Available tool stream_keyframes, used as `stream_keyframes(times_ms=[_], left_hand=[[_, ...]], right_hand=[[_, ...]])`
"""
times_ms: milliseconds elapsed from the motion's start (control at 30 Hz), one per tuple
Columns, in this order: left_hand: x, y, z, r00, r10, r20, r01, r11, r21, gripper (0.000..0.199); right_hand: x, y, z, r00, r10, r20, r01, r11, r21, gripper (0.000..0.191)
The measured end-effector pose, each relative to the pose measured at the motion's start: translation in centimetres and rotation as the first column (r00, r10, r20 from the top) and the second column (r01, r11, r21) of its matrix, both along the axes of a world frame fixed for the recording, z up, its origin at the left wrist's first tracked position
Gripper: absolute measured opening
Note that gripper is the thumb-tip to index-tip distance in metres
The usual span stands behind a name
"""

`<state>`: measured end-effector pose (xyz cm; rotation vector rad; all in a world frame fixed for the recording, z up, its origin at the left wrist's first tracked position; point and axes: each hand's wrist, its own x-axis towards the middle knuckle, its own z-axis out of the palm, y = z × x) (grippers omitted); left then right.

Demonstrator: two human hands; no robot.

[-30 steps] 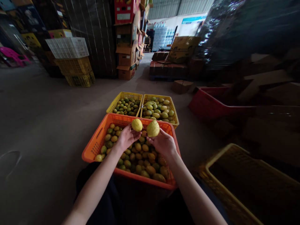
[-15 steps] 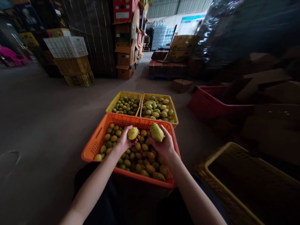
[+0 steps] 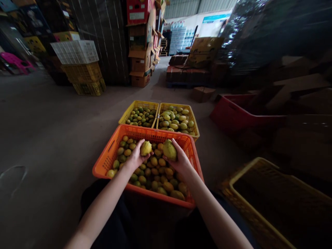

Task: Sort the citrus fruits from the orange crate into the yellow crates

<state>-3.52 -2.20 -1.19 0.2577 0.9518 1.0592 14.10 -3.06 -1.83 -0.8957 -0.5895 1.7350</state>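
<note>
Over the orange crate (image 3: 105, 157), my left hand (image 3: 137, 157) is closed round a small yellow lemon (image 3: 146, 148). Opposite it, my right hand (image 3: 180, 157) grips a larger, greener lemon (image 3: 169, 150) from its right side. Both fruits are held up above the many loose yellow and green lemons (image 3: 155, 173) lying in the crate. A small gap separates the two held lemons. The undersides of both, and some of my fingers, are hidden.
Behind the orange crate stand two yellow crates (image 3: 158, 116) of lemons side by side. At the right are a yellow crate (image 3: 249, 204) and a red crate (image 3: 220, 114) near cardboard pieces. Stacked crates (image 3: 83, 74) stand far left; cardboard boxes (image 3: 140, 65) rise at the back.
Both lemons have been turned in my hands, so different sides and tips now show. My right hand has shifted slightly left, toward the other lemon. The view has moved slightly.
</note>
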Motion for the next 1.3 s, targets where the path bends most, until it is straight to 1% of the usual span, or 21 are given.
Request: stream_keyframes(times_ms=[67, 100, 167, 233, 333, 400, 433, 500, 533, 600, 667, 733, 800, 867, 967, 1000, 1100, 1167, 1233, 1300], left_hand=[[-0.2, -0.1, 0.2, 0.999, 0.007, 0.05, -0.008, 1.0, 0.011, 0.019], [-0.4, -0.1, 0.2, 0.996, 0.003, 0.084, -0.004, 1.0, 0.008, 0.019], [-0.7, -0.1, 0.1, 0.988, -0.004, 0.152, 0.004, 1.0, 0.006, 0.023], [-0.9, -0.1, 0.0, 0.98, 0.021, 0.196, -0.021, 1.0, 0.002, 0.025], [-0.8, -0.1, -0.2, 0.971, 0.074, 0.227, -0.075, 0.997, -0.004, 0.026], [-0.6, -0.1, -0.2, 0.96, 0.113, 0.256, -0.113, 0.993, -0.014, 0.025], [-0.5, 0.0, -0.2, 0.953, 0.15, 0.264, -0.15, 0.988, -0.018, 0.022], [-0.2, 0.2, -0.2, 0.934, 0.245, 0.261, -0.244, 0.969, -0.038, 0.012], [-0.1, 0.3, -0.1, 0.925, 0.278, 0.258, -0.272, 0.961, -0.057, 0.009], [0.1, 0.4, -0.1, 0.918, 0.298, 0.263, -0.275, 0.954, -0.121, 0.008], [0.3, 0.5, -0.1, 0.913, 0.293, 0.283, -0.251, 0.952, -0.176, 0.015], [0.4, 0.4, -0.1, 0.903, 0.315, 0.293, -0.268, 0.945, -0.188, 0.023], [0.4, 0.4, -0.2, 0.892, 0.345, 0.293, -0.303, 0.936, -0.18, 0.025], [0.3, 0.5, -0.3, 0.873, 0.403, 0.274, -0.365, 0.914, -0.179, 0.018], [0.2, 0.7, -0.4, 0.826, 0.509, 0.241, -0.485, 0.861, -0.153, 0.008], [0.2, 0.7, -0.5, 0.813, 0.525, 0.251, -0.507, 0.851, -0.137, 0.007], [0.0, 0.7, -0.6, 0.803, 0.504, 0.318, -0.5, 0.86, -0.101, 0.011], [-0.1, 0.6, -0.6, 0.811, 0.478, 0.337, -0.476, 0.874, -0.097, 0.016], [-0.1, 0.6, -0.5, 0.818, 0.459, 0.347, -0.452, 0.886, -0.105, 0.02], [-0.2, 0.6, -0.4, 0.816, 0.444, 0.371, -0.425, 0.895, -0.136, 0.022]], right_hand=[[0.1, 0.2, -0.1, 0.998, -0.054, -0.034, 0.052, 0.996, -0.072, 0.016], [0.1, 0.3, 0.0, 0.994, -0.083, -0.075, 0.072, 0.988, -0.138, 0.015], [0.1, 0.6, 0.0, 0.976, -0.147, -0.161, 0.103, 0.961, -0.256, 0.014], [-0.1, 0.9, 0.0, 0.955, -0.217, -0.203, 0.137, 0.927, -0.348, 0.013], [-0.4, 1.1, -0.2, 0.95, -0.271, -0.158, 0.192, 0.9, -0.391, 0.016], [-0.5, 1.1, -0.4, 0.948, -0.3, -0.108, 0.233, 0.882, -0.409, 0.013], [-0.5, 1.2, -0.5, 0.947, -0.307, -0.088, 0.245, 0.875, -0.418, 0.011], [-0.5, 1.2, -0.5, 0.956, -0.287, -0.065, 0.23, 0.866, -0.443, 0.01], [-0.4, 1.2, -0.5, 0.962, -0.264, -0.066, 0.208, 0.868, -0.452, 0.012], [-0.4, 1.1, -0.4, 0.972, -0.223, -0.077, 0.164, 0.875, -0.456, 0.018], [-0.5, 1.0, -0.2, 0.979, -0.195, -0.063, 0.144, 0.873, -0.467, 0.024], [-0.6, 0.8, 0.0, 0.983, -0.18, -0.025, 0.148, 0.873, -0.464, 0.023], [-0.9, 0.6, 0.3, 0.984, -0.179, 0.018, 0.168, 0.873, -0.458, 0.016], [-1.1, 0.4, 0.4, 0.983, -0.182, 0.027, 0.175, 0.878, -0.446, 0.009], [-1.1, 0.4, 0.5, 0.986, -0.168, 0.003, 0.153, 0.888, -0.434, 0.01], [-1.0, 0.4, 0.5, 0.985, -0.171, -0.002, 0.154, 0.889, -0.432, 0.011], [-0.7, 0.5, 0.4, 0.985, -0.169, -0.037, 0.139, 0.901, -0.41, 0.014], [-0.5, 0.5, 0.4, 0.988, -0.125, -0.096, 0.081, 0.927, -0.365, 0.018], [-0.5, 0.5, 0.4, 0.986, -0.075, -0.147, 0.024, 0.948, -0.319, 0.021], [-0.5, 0.5, 0.4, 0.985, -0.06, -0.159, 0.011, 0.955, -0.295, 0.022]])
